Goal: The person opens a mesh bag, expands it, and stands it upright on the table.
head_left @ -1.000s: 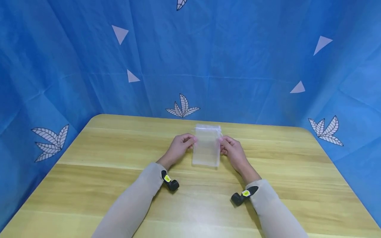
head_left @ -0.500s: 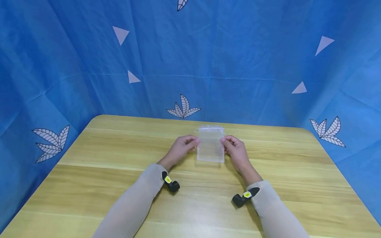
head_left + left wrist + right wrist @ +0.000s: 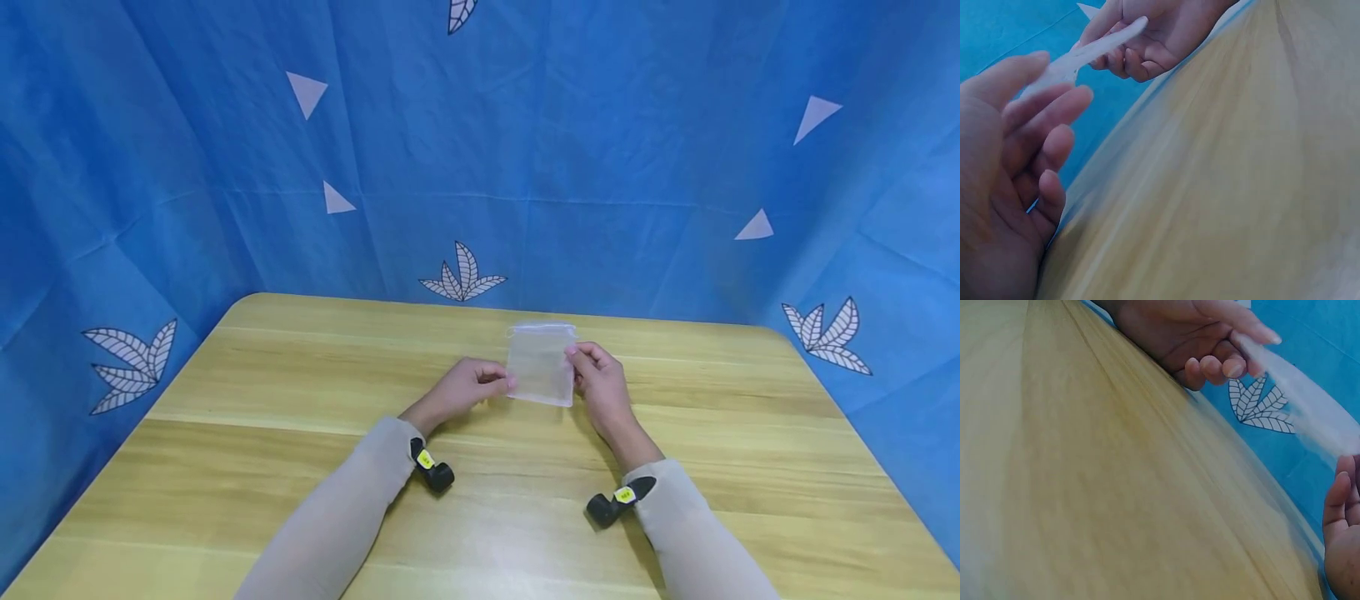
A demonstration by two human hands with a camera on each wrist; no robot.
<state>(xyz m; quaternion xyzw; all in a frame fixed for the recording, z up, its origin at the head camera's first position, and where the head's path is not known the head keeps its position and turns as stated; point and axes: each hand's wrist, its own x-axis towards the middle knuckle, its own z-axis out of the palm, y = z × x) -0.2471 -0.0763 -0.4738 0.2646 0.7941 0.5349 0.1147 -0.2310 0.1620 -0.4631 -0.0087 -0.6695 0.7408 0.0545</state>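
A small sheer white drawstring pouch [image 3: 538,365], flat and see-through, is held up over the table between both hands in the head view. My left hand [image 3: 468,390] pinches it near its lower left corner, thumb on the near side. On the opposite edge, toward the upper part, my right hand [image 3: 603,385] pinches it between thumb and fingers. The drawcord runs along the pouch's top, with small loops at either side. From the left wrist, the pouch [image 3: 1094,51] appears nearly edge-on; the right wrist view shows its pale fabric [image 3: 1310,394] stretching between the hands.
A light wooden table [image 3: 300,483] with rounded far corners lies beneath the hands. Behind and beside it hangs a blue curtain [image 3: 615,150] printed with leaves and triangles. Black wrist cameras [image 3: 433,473] are strapped over grey sleeves.
The pouch has shifted right and tilted, its bottom edge now rising to the left. My left hand has slid down from mid-edge toward the lower left corner; the right hand has moved slightly right.
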